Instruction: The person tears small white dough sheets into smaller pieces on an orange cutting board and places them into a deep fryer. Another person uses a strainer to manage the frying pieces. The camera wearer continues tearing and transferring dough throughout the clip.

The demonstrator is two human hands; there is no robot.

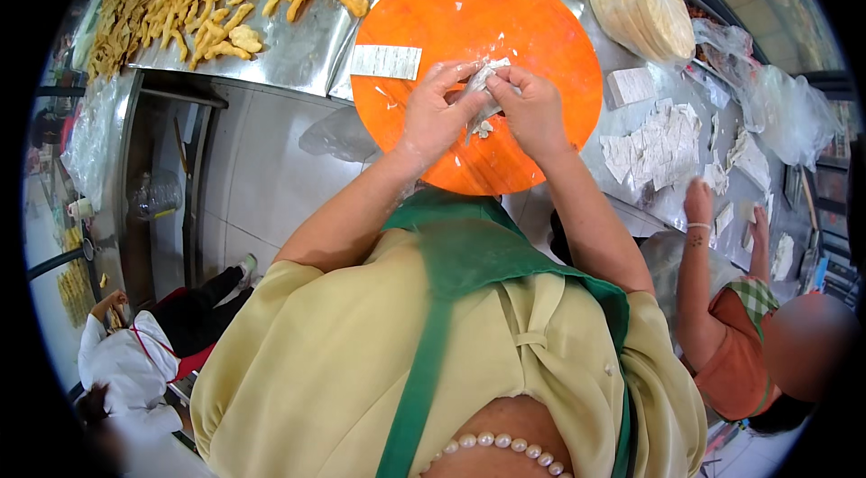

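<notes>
Over a round orange board [473, 11], both hands meet on a whitish, flaky rectangular piece [482, 80], tilted between them. My left hand [443, 99] grips it from the left, thumb across its near side. With thumb and fingertips, my right hand [531, 109] pinches its upper right edge. What the piece is made of I cannot tell; the fingers cover part of it. A second flat pale rectangular piece [385, 63] with grey streaks lies on the board's left side. Small white crumbs [483, 129] lie on the board below the hands, with more flakes scattered above.
Fried twisted dough sticks [203, 4] cover the metal table [298, 48] at upper left. Bagged round flat breads [639, 18] stand at upper right. Pale flaky sheets [653, 146] and a pale block [630, 86] lie on the right. A co-worker [737, 343] works there; another person [135, 356] is at lower left.
</notes>
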